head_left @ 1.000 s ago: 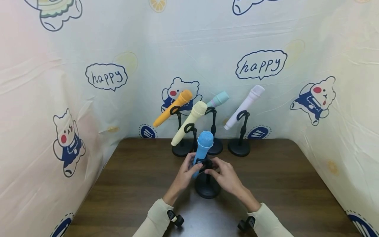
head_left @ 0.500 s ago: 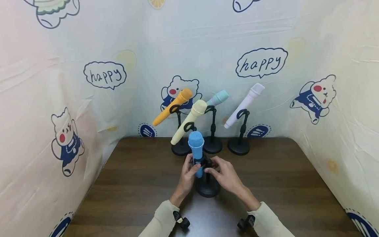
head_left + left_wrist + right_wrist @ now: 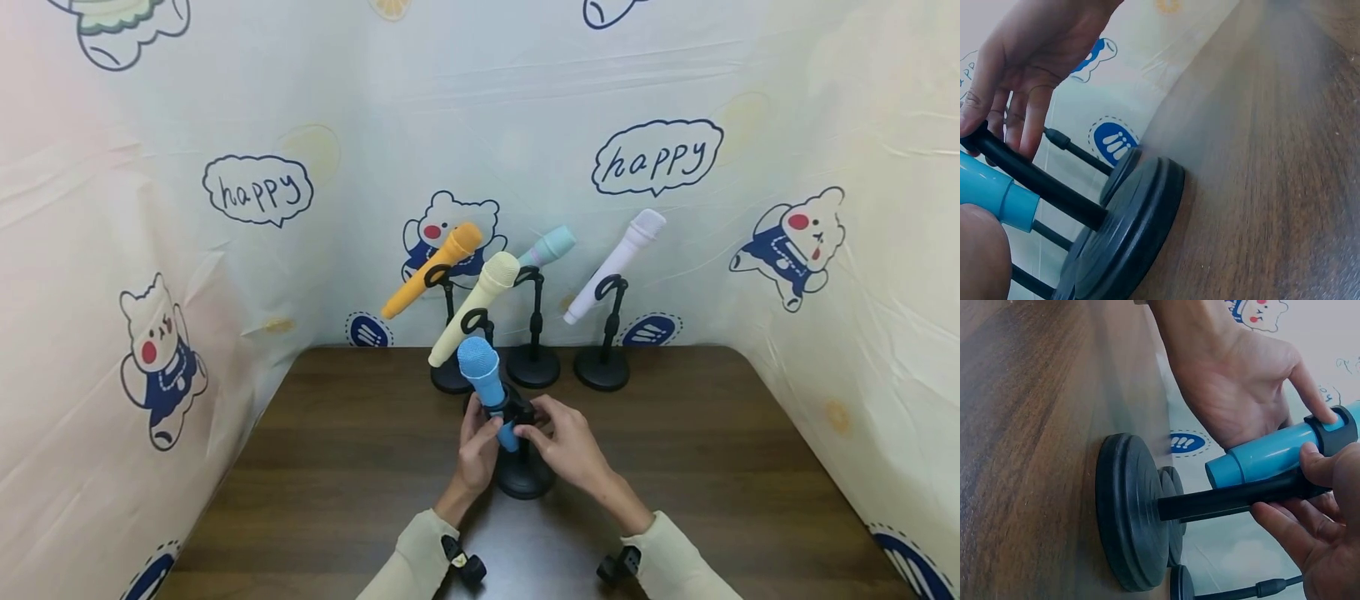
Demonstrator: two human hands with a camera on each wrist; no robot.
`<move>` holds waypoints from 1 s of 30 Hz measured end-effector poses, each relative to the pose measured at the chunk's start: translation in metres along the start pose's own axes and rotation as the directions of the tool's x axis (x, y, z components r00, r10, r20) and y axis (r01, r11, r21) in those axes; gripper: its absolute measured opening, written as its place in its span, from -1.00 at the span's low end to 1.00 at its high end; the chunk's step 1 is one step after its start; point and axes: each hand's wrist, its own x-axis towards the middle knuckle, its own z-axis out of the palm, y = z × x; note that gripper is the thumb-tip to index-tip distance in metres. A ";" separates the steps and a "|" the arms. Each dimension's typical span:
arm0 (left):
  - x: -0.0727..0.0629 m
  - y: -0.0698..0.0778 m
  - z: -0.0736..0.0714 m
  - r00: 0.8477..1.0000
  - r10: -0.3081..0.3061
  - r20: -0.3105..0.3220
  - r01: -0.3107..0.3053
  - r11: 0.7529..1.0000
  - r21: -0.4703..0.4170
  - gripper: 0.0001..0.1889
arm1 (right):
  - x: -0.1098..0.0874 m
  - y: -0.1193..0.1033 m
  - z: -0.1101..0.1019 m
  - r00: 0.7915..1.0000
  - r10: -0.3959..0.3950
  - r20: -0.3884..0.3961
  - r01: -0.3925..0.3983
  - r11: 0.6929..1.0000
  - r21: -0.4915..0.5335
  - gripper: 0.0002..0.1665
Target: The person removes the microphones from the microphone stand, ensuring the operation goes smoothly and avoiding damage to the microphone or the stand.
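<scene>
A blue microphone (image 3: 480, 363) sits in the clip of a black microphone stand (image 3: 525, 477), its head leaning to the left and away. My left hand (image 3: 477, 454) holds the microphone at the clip; in the right wrist view that hand's thumb (image 3: 1317, 400) presses on the handle there. My right hand (image 3: 568, 442) grips the upper part of the stand, thumb and fingers on either side of the pole (image 3: 1222, 499). The stand's round base (image 3: 1141, 237) rests on the table. In the left wrist view, only a small part of my left hand (image 3: 982, 253) shows.
Behind stand several microphones on black stands: orange (image 3: 431, 271), cream (image 3: 480, 300), mint (image 3: 551, 246) and lilac (image 3: 618, 262). The cream one is nearest the blue microphone. A patterned cloth (image 3: 450, 108) surrounds the back and sides of the brown table (image 3: 337, 500).
The blue microphone's head has swung from right to left, its lower end going right. My left hand has shifted slightly right with it. The right hand keeps its grip on the stand.
</scene>
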 end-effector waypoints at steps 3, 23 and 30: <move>-0.001 0.000 0.001 1.000 -0.005 -0.012 0.005 1.000 0.005 -0.53 | -0.001 0.000 0.000 1.000 -0.004 -0.003 0.004 1.000 -0.004 -0.67; 0.005 0.019 -0.005 0.991 -0.117 0.070 0.099 0.971 0.217 -0.40 | -0.001 0.003 0.002 0.999 -0.022 -0.026 0.022 1.000 -0.020 -0.70; 0.019 0.047 0.001 0.989 -0.103 0.104 0.064 0.944 0.324 -0.33 | -0.001 0.003 0.002 1.000 -0.009 -0.025 0.009 1.000 0.001 -0.68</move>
